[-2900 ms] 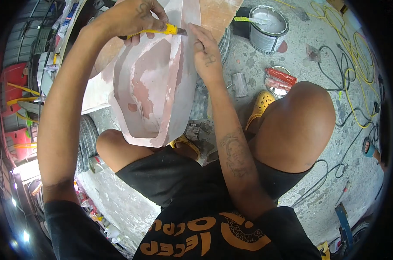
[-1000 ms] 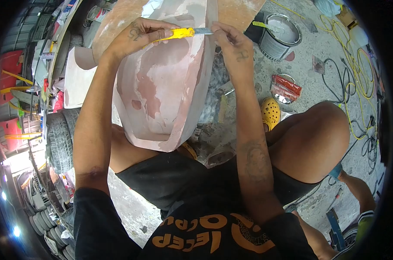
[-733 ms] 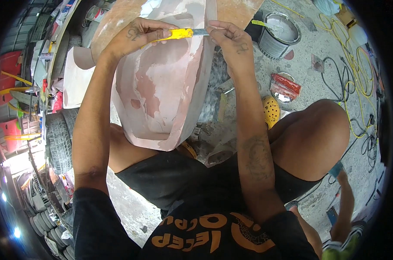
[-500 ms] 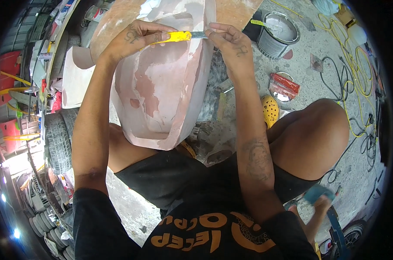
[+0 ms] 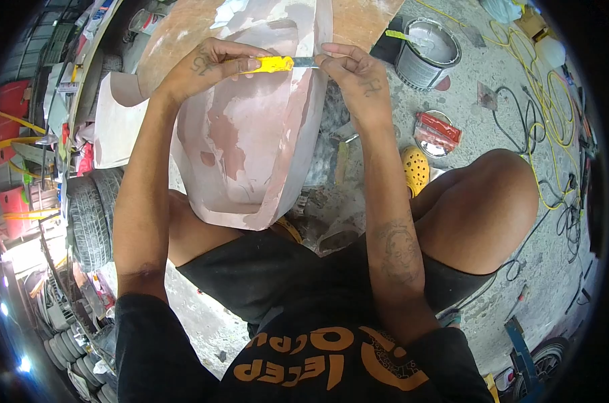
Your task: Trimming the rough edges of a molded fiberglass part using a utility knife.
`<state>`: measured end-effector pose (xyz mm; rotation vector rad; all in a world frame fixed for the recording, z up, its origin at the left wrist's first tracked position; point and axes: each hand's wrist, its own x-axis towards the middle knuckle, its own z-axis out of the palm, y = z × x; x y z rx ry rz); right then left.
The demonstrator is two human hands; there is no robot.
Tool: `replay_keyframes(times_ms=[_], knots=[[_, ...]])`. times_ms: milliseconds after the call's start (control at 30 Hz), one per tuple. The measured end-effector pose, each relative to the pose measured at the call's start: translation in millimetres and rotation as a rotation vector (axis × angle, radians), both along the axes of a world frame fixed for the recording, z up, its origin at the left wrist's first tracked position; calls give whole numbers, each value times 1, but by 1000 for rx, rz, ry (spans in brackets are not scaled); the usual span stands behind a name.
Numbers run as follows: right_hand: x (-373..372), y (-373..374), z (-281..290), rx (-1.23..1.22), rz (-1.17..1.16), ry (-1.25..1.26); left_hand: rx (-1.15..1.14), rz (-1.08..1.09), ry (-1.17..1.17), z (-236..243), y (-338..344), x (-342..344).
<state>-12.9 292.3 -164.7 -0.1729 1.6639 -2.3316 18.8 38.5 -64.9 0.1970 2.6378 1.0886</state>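
Note:
My left hand (image 5: 210,70) is closed on the yellow handle (image 5: 272,64) of a utility knife, held crosswise over the upper part of a pale molded shell (image 5: 237,134) with patchy pink and gray filler. At the other end, my right hand (image 5: 358,79) pinches the knife's metal blade (image 5: 306,62) between thumb and finger, near the shell's right rim. The shell's lower end lies by my lap, between my knees; its upper end extends onto a wooden board (image 5: 355,17).
Right: a filler can (image 5: 425,64) with a stick, a lid (image 5: 433,151) carrying a red applicator (image 5: 439,131), yellow and black cables (image 5: 559,117). Left: a cut pale panel (image 5: 116,127), stacked tyres (image 5: 89,225), shelving clutter. My yellow clog (image 5: 415,168) rests on the floor.
Over the last second both hands and the knife have come slightly lower in view, the blade still between them. Another person's arm and foot at lower right have mostly left view.

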Motion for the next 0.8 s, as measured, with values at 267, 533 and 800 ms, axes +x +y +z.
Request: replay_keyframes(times_ms=[267,533,800], knots=[[10,3,0,20,20,9,27,35,-45,-1,0,11],[22,8,-1,45,30,20,50,46,-64,1,6,26],[29,13,-3,75,49,35,36,49,-73,1,8,33]])
